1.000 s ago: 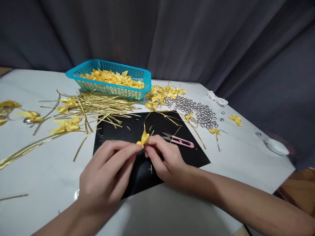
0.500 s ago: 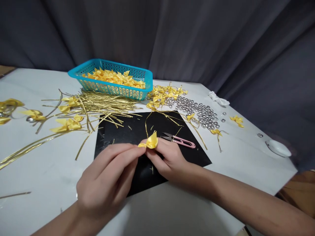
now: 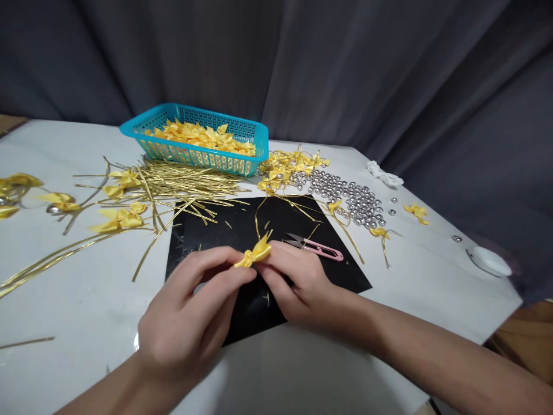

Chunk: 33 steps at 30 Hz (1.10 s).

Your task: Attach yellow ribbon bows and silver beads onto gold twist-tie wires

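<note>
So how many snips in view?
1: the pink-handled snips, on the black mat, just beyond the right hand and to its right. Others could be hidden.

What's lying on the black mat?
Pink scissors, gold cords and small scraps lie on the black mat. The left hand and right hand, pinching a yellow bow, cover part; what's beneath them is hidden.

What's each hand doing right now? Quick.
Left hand: closed, thumb and index finger on the near-left end of the yellow bow.
Right hand: closed, fingertips holding the same bow from the right.
</note>
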Each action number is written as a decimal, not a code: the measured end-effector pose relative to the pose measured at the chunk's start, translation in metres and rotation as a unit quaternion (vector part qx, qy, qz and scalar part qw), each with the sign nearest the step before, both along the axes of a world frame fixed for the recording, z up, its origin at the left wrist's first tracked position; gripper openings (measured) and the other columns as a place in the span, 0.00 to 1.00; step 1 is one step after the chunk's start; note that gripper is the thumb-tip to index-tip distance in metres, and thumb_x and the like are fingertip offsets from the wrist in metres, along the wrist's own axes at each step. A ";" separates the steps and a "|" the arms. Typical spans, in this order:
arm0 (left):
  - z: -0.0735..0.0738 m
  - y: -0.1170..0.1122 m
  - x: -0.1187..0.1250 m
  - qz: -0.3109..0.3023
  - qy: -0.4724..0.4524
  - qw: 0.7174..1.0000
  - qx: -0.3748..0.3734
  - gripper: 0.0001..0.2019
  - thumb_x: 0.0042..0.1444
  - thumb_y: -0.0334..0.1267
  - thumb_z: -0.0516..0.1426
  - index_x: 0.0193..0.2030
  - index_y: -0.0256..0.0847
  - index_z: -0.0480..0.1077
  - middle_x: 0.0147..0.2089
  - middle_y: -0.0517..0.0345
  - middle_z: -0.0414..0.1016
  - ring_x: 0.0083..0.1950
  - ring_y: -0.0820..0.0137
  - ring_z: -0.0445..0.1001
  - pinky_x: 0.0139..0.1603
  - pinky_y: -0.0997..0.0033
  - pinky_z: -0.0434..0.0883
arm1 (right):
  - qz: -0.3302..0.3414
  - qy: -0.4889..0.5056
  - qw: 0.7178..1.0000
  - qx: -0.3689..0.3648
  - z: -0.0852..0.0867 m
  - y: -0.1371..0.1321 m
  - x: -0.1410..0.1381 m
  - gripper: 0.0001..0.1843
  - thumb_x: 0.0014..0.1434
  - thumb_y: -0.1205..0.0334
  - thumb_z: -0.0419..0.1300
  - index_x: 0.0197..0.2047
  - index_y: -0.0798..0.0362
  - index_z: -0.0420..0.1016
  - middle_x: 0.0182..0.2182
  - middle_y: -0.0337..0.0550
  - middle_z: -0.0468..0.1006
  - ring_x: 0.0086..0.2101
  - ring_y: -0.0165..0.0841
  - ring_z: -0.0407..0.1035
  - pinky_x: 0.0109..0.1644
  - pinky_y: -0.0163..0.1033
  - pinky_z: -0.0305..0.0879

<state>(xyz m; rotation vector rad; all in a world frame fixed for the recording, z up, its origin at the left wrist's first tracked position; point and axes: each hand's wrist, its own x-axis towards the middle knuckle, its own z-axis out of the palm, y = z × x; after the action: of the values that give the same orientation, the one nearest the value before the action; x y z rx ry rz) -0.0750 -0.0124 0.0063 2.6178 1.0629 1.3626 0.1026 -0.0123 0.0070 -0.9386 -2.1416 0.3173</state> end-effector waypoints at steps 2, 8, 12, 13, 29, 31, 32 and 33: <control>0.001 0.000 0.002 -0.014 -0.024 1.000 0.006 0.11 0.54 0.23 0.53 0.40 0.40 0.69 0.38 0.56 0.74 0.37 0.73 0.74 0.38 0.78 0.71 | 0.001 0.006 1.000 0.005 0.000 -0.001 -0.001 0.09 0.60 0.73 0.47 0.35 0.57 0.67 0.27 0.41 0.70 0.27 0.26 0.64 0.31 0.29 0.62; 0.004 -0.001 0.007 -0.005 -0.057 0.998 0.019 0.11 0.54 0.22 0.53 0.40 0.38 0.70 0.37 0.56 0.74 0.37 0.74 0.73 0.40 0.79 0.72 | -0.017 0.035 0.999 -0.035 0.000 -0.004 -0.004 0.05 0.60 0.70 0.50 0.34 0.56 0.66 0.25 0.40 0.69 0.28 0.26 0.66 0.33 0.30 0.63; 0.003 0.002 -0.001 -0.018 -0.008 1.000 0.013 0.13 0.53 0.21 0.53 0.43 0.38 0.69 0.39 0.55 0.72 0.38 0.75 0.73 0.39 0.81 0.71 | -0.049 0.088 0.987 -0.127 0.008 -0.009 -0.002 0.13 0.58 0.65 0.50 0.47 0.58 0.64 0.25 0.39 0.68 0.26 0.26 0.64 0.29 0.31 0.61; 0.003 0.002 -0.003 -0.024 0.000 1.000 0.014 0.13 0.53 0.22 0.53 0.43 0.38 0.69 0.40 0.55 0.72 0.38 0.75 0.73 0.39 0.80 0.71 | -0.042 0.104 0.984 -0.140 0.010 -0.009 -0.001 0.14 0.58 0.63 0.49 0.47 0.59 0.64 0.24 0.38 0.66 0.24 0.26 0.62 0.28 0.31 0.60; -0.003 -0.004 0.005 0.003 -0.061 0.997 -0.043 0.10 0.56 0.25 0.52 0.40 0.41 0.70 0.40 0.59 0.71 0.38 0.77 0.72 0.41 0.81 0.68 | -0.060 0.201 0.956 -0.206 0.015 -0.008 -0.011 0.04 0.56 0.67 0.50 0.31 0.56 0.63 0.19 0.32 0.58 0.18 0.20 0.52 0.21 0.28 0.51; -0.002 -0.002 0.003 -0.001 -0.060 0.997 -0.051 0.09 0.56 0.25 0.52 0.40 0.41 0.69 0.40 0.59 0.71 0.38 0.76 0.72 0.42 0.80 0.68 | -0.059 0.198 0.957 -0.203 0.015 -0.008 -0.011 0.03 0.56 0.67 0.50 0.31 0.56 0.63 0.19 0.32 0.58 0.18 0.20 0.51 0.21 0.28 0.50; -0.001 -0.001 0.002 -0.006 -0.057 0.997 -0.052 0.08 0.56 0.26 0.52 0.39 0.41 0.69 0.39 0.59 0.71 0.39 0.76 0.72 0.43 0.80 0.68 | -0.058 0.196 0.957 -0.204 0.015 -0.008 -0.011 0.03 0.56 0.67 0.50 0.31 0.56 0.63 0.19 0.32 0.58 0.18 0.20 0.51 0.21 0.28 0.50; 0.000 0.001 0.001 -0.016 -0.048 0.997 -0.050 0.08 0.56 0.26 0.53 0.39 0.40 0.68 0.39 0.59 0.71 0.39 0.75 0.72 0.43 0.80 0.68 | -0.059 0.194 0.958 -0.205 0.015 -0.008 -0.011 0.03 0.56 0.67 0.50 0.30 0.56 0.63 0.19 0.32 0.59 0.18 0.20 0.51 0.21 0.28 0.50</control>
<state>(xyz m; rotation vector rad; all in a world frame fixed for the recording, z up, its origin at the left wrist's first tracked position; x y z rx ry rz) -0.0741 -0.0116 0.0058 2.4614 1.0428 1.3744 0.0914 -0.0206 0.0223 -1.1217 -1.6805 0.8376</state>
